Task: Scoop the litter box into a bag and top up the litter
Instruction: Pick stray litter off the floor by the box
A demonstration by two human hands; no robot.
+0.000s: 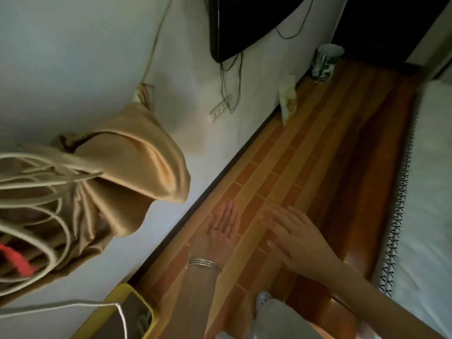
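One view only, from the head camera, looking down along a strip of tile-patterned floor between a white wall and a bed.

Progress: neither a scoop nor a litter sack is visible. The yellow-rimmed tray at the bottom left edge is judged to be the litter box; it stands on the floor against the wall, just behind the left forearm. Only a corner shows, with a dull brown surface inside, so whether it has been scooped or topped up cannot be told. A pale grey object at the bottom edge may be the bag; it cannot be identified.

Hands: the left hand, bangles at the wrist, lies palm up low over the floor, fingers straight and together. A few dark specks rest in the palm, judged to be stray litter grains. The right hand is palm down beside it, fingers straight and spread, gripping nothing; contact with the floor cannot be confirmed.

Assessment: this reads as gathering spilled grains by hand. The collected grains remain to be put away.
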